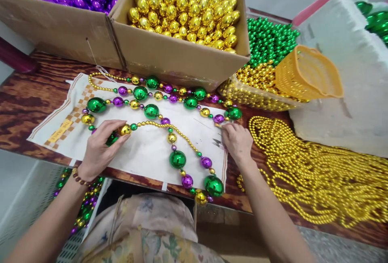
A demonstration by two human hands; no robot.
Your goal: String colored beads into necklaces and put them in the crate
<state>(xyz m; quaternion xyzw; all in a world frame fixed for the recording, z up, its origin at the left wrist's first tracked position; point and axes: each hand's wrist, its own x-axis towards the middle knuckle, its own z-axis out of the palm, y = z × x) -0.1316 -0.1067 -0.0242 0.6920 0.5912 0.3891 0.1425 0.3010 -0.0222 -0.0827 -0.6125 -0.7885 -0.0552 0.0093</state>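
Observation:
On a white printed cloth lie strings of green, purple and gold beads. My left hand pinches a gold bead of the nearer bead necklace, with a green bead partly hidden under the fingers. From that bead a run of small gold beads curves right across the cloth. My right hand is closed at the cloth's right edge, just below the end of the farther bead necklace. What its fingertips hold, if anything, is too small to name.
Behind the cloth stand cardboard boxes of gold beads and purple beads. Gold bead strands cover the table's right side. An orange basket tilts over a bin of small beads. A crate sits below left.

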